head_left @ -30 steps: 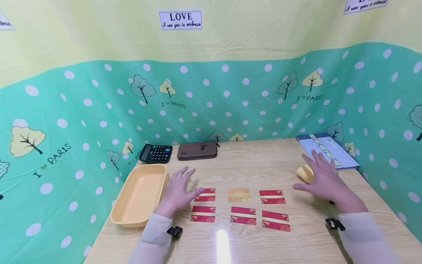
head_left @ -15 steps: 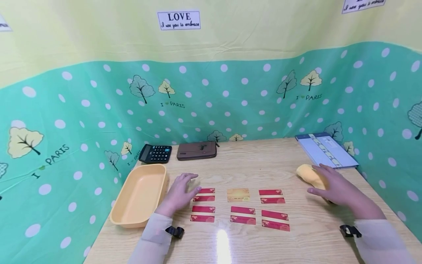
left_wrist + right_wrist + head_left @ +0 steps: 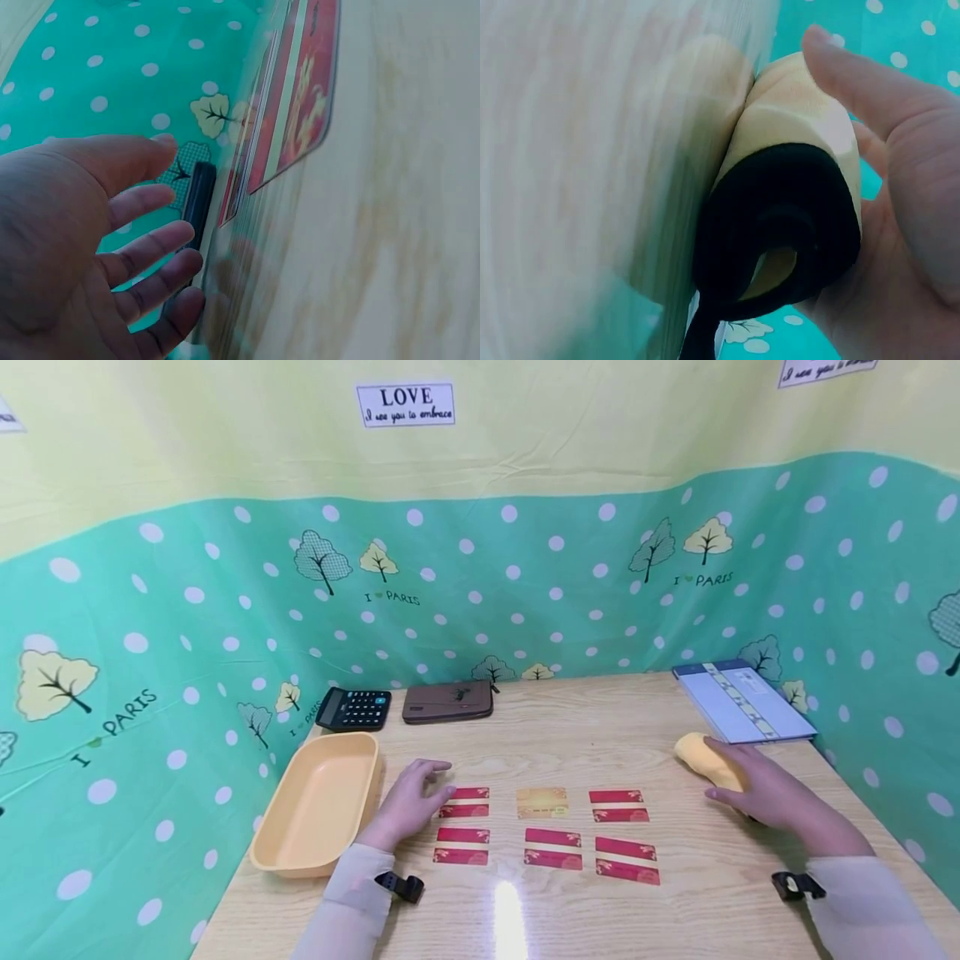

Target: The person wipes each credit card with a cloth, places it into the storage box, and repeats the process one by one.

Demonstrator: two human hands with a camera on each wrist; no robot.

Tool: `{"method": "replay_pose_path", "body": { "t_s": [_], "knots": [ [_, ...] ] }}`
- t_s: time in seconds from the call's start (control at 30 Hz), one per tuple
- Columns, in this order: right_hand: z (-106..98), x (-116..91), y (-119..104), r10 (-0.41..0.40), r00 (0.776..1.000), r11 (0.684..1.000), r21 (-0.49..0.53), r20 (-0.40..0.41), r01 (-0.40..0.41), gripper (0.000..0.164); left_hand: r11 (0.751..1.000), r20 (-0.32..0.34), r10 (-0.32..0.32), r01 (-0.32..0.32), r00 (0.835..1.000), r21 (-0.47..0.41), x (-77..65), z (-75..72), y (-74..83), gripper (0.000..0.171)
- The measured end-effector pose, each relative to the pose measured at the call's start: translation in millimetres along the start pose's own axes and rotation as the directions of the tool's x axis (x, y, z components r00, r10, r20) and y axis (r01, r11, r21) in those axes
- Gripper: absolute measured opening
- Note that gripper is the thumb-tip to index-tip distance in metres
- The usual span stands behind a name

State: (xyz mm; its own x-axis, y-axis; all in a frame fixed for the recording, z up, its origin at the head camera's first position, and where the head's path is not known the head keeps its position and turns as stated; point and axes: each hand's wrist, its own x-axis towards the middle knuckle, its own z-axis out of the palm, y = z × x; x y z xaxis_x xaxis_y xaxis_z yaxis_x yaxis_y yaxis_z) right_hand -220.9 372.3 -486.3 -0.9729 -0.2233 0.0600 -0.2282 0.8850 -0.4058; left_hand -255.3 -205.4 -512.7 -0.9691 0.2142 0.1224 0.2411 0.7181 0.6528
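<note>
My left hand [image 3: 408, 802] hovers over the table beside the upper left red card [image 3: 468, 803], its fingers loosely bent and holding nothing. In the left wrist view the fingers [image 3: 161, 244] are spread apart, with the red card [image 3: 311, 97] ahead. At the right, my right hand [image 3: 772, 789] curves round a soft yellow pouch-like thing [image 3: 705, 760] lying on the table. Its thumb is on the near side, its fingers over the far side. In the right wrist view the yellow thing [image 3: 799, 116] shows a black-edged round opening and a black strap [image 3: 703, 330].
Several red cards with pale bands and one gold card [image 3: 542, 803] lie in two rows. An orange tray [image 3: 267, 802] stands at the left. At the back are a calculator [image 3: 355, 710], a brown zip wallet [image 3: 448, 703] and a blue-white folder [image 3: 742, 702]. Patterned cloth walls surround the table.
My right hand has come down and toward me, from above the yellow thing onto it. My left hand's fingers have lowered and drawn together slightly.
</note>
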Motion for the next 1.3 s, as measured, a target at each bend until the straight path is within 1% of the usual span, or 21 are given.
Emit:
{"method": "replay_pose_path", "body": {
  "t_s": [0.13, 0.27, 0.43, 0.63, 0.77, 1.03, 1.3],
  "knots": [
    [3, 5, 3, -0.008, 1.000, 1.000, -0.024, -0.002, 0.008, 0.090, 1.000, 0.004, -0.019, 0.019, 1.000, -0.005, 1.5, 1.3, -1.1, 0.041],
    [7, 9, 6, -0.002, 1.000, 0.999, -0.048, -0.006, 0.001, 0.090, 0.999, -0.001, -0.035, 0.035, 0.999, 0.000, 2.7, 3.0, -4.4, 0.033],
    [10, 13, 5, -0.014, 1.000, 0.998, -0.057, -0.014, 0.013, 0.084, 0.999, 0.003, -0.034, 0.034, 0.999, 0.015, 2.6, 4.3, -8.2, 0.024],
    [10, 13, 6, -0.004, 1.000, 0.999, -0.054, -0.021, 0.003, 0.083, 0.999, 0.035, -0.015, 0.014, 0.999, 0.029, 0.9, 3.0, -8.4, 0.028],
    [10, 13, 9, 0.004, 1.000, 0.999, -0.041, -0.027, -0.006, 0.080, 1.000, 0.053, -0.011, 0.010, 0.999, 0.018, -0.4, 2.6, -8.7, 0.031],
    [12, 14, 10, 0.014, 0.999, 1.000, 0.023, -0.037, -0.014, 0.066, 1.000, 0.057, 0.002, -0.003, 0.998, 0.016, -2.6, 3.2, -9.7, 0.030],
    [13, 15, 11, 0.005, 0.997, 0.999, 0.038, -0.072, -0.002, 0.063, 1.000, 0.063, -0.018, 0.017, 0.998, 0.015, -1.5, 3.6, -10.2, 0.027]
  ]
}}
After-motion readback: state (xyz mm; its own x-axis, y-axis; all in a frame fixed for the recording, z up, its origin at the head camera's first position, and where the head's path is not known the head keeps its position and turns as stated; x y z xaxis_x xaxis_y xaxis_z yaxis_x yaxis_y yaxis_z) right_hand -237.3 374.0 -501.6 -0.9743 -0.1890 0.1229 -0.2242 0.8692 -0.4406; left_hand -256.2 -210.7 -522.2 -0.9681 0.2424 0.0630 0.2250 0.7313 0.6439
